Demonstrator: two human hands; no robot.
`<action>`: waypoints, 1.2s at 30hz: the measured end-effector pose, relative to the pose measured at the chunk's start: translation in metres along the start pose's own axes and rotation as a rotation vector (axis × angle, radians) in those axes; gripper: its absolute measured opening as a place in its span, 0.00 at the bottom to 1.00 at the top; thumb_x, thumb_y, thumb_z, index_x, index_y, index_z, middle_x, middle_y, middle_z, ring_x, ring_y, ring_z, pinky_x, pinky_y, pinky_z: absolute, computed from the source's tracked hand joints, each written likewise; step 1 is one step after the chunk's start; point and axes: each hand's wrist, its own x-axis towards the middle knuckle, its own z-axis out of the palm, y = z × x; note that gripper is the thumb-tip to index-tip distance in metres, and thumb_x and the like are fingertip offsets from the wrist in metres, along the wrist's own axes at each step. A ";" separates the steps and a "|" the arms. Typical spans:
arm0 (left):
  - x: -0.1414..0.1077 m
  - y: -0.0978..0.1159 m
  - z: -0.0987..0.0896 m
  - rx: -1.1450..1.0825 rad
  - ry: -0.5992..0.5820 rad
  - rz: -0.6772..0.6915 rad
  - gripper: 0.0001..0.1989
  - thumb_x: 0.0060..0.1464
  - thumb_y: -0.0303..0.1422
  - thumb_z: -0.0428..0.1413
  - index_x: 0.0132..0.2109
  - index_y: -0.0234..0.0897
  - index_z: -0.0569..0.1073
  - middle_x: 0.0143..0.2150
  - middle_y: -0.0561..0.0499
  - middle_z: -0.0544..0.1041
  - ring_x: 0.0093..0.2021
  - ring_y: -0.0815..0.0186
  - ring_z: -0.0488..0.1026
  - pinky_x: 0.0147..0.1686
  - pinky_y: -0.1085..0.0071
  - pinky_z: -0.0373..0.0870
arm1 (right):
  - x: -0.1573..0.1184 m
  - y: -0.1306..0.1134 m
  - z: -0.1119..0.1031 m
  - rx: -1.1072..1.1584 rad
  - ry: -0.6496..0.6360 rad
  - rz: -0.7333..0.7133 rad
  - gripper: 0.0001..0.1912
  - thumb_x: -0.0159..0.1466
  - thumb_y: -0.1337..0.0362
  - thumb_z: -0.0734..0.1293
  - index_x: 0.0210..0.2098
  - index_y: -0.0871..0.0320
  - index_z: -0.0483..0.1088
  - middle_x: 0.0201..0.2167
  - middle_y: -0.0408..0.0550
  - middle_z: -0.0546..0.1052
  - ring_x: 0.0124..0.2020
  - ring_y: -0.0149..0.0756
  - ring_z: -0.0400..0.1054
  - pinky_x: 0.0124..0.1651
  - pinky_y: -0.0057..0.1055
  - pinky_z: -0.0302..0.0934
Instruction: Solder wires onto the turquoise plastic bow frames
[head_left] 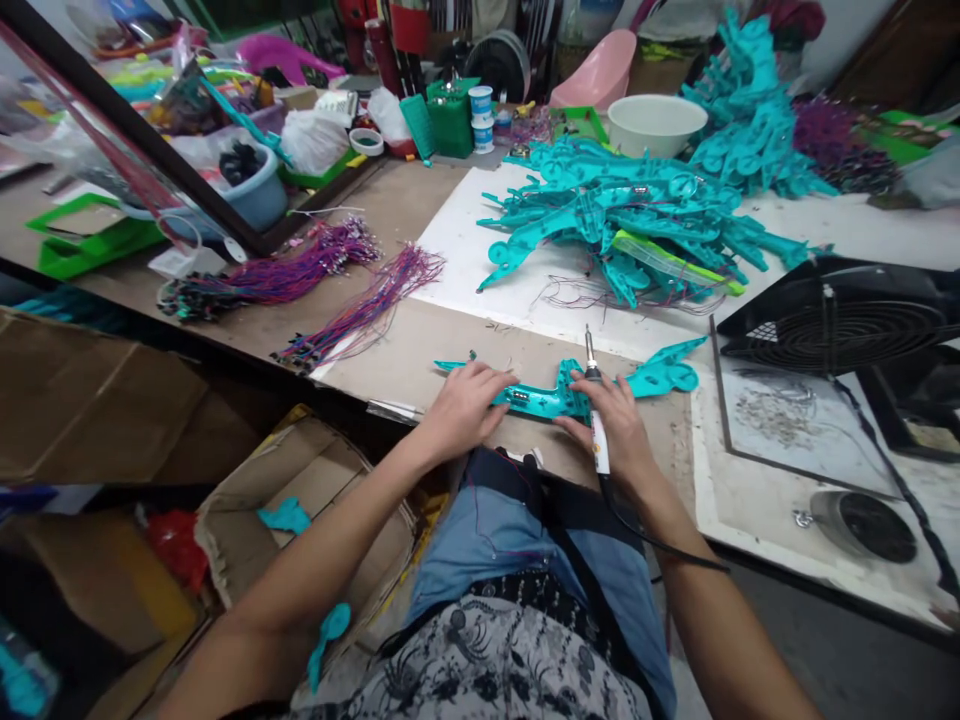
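Note:
A long teal plastic part lies on the table's near edge, its broad, lobed end to the right. Around its left portion my left hand is closed, fingers over the top. My right hand holds a soldering iron, white-handled with the metal tip pointing up and away. Fingers of that same hand also touch the teal part near its middle. From the iron's lower end a black cord runs right under my forearm. Thin wires hang over my lap.
Teal parts are heaped on white paper beyond my hands. Bundles of red and purple wires lie to the left. A black fan and metal cup stand right. An open cardboard box sits below left.

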 end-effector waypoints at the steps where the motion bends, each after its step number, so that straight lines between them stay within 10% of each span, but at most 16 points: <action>1: 0.012 -0.004 0.001 0.055 -0.055 0.011 0.15 0.56 0.29 0.52 0.50 0.36 0.72 0.46 0.42 0.75 0.50 0.54 0.66 0.53 0.55 0.58 | 0.000 0.003 0.001 -0.001 -0.027 0.006 0.19 0.62 0.61 0.67 0.52 0.53 0.63 0.55 0.53 0.72 0.60 0.52 0.62 0.62 0.62 0.49; 11: 0.016 -0.013 0.006 0.150 -0.265 0.010 0.11 0.56 0.30 0.52 0.46 0.37 0.72 0.34 0.47 0.74 0.38 0.59 0.70 0.40 0.65 0.60 | -0.011 0.013 -0.007 0.018 -0.051 -0.041 0.19 0.62 0.60 0.68 0.51 0.54 0.63 0.52 0.53 0.74 0.55 0.49 0.67 0.62 0.59 0.52; 27: -0.006 -0.012 0.008 0.054 -0.135 -0.032 0.09 0.59 0.33 0.51 0.37 0.38 0.76 0.33 0.48 0.78 0.36 0.61 0.72 0.42 0.64 0.63 | -0.026 0.012 -0.023 0.073 -0.060 -0.019 0.17 0.62 0.62 0.68 0.50 0.54 0.64 0.50 0.51 0.76 0.52 0.44 0.70 0.64 0.58 0.52; 36: -0.014 -0.017 -0.017 -0.318 0.439 -0.347 0.10 0.56 0.36 0.54 0.39 0.35 0.75 0.40 0.48 0.78 0.41 0.65 0.74 0.41 0.70 0.68 | -0.030 0.016 -0.020 0.078 -0.050 -0.018 0.18 0.61 0.62 0.69 0.49 0.56 0.65 0.50 0.53 0.76 0.51 0.45 0.70 0.64 0.57 0.51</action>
